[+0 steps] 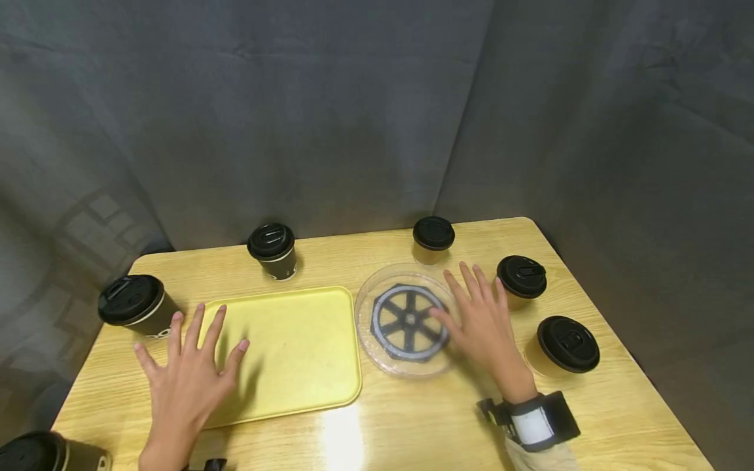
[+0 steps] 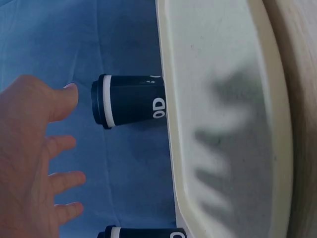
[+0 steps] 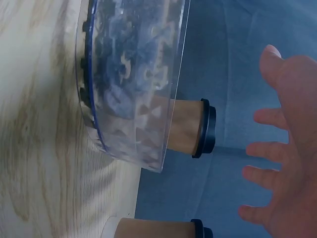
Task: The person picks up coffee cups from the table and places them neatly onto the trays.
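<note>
My left hand [image 1: 191, 376] hovers with spread fingers over the left end of a yellow tray [image 1: 294, 353], its shadow falling on the tray in the left wrist view. Fingers apart, my right hand [image 1: 484, 327] is above the right side of a round clear plastic container [image 1: 366, 327] with a dark wheel-like pattern in its bottom. Neither hand holds anything. A black lidded paper cup [image 1: 138, 304] stands just beyond the left fingertips. Close to the right fingers are brown lidded cups, one at the back [image 1: 432, 239] and one to the right [image 1: 521, 281].
Another black cup [image 1: 273, 252] stands behind the tray, and one more [image 1: 53, 453] is cut off at the lower left corner. A third brown cup [image 1: 562, 347] sits near the right edge of the wooden table [image 1: 406, 428]. Grey curtains [image 1: 324, 131] hang behind.
</note>
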Available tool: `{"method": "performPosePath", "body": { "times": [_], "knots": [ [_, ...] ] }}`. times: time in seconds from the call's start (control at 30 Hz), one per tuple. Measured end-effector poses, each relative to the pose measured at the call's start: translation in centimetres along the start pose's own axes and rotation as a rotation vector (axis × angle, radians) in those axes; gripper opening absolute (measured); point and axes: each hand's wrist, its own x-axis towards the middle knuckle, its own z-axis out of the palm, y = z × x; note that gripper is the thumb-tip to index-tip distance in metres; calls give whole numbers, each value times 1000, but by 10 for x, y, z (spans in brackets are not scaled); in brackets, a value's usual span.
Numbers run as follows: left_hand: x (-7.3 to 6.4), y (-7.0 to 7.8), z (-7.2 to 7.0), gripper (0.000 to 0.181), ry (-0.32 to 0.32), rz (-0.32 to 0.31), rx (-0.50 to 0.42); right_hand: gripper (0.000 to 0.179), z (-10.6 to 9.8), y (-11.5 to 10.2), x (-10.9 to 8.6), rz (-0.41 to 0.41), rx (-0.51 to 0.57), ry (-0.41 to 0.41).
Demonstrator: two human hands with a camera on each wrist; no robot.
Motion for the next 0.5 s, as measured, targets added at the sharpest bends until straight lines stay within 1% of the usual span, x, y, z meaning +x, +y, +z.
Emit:
{"method": "performPosePath", "body": {
  "times": [0.3, 0.5],
  "knots": [
    [-8, -7, -8, 68, -27, -41, 9, 74, 1, -2, -2, -8, 0, 10],
    [-12, -9, -12, 67, -11, -54, 8, 76, 1, -3, -2, -10, 6, 13]
  ]
}}
